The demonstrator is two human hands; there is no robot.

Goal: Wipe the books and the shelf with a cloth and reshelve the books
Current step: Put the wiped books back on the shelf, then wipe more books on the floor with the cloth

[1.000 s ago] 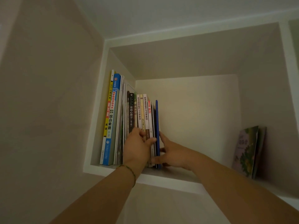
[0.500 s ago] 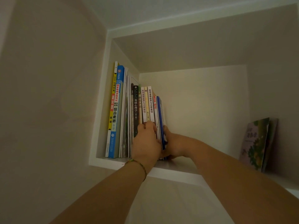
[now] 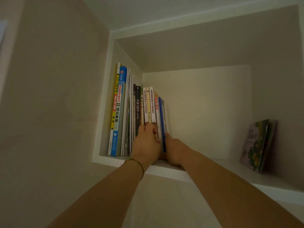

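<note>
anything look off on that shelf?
Only the green picture book: it leans tilted against the shelf's right wall, apart from the upright row that both hands steady at the left.

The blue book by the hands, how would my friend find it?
Look in the white shelf, at the row of upright books on its left side. Follow the row rightward to where the left hand and right hand meet. The blue book stands there: thin, dark blue, shorter than its neighbours.
</note>
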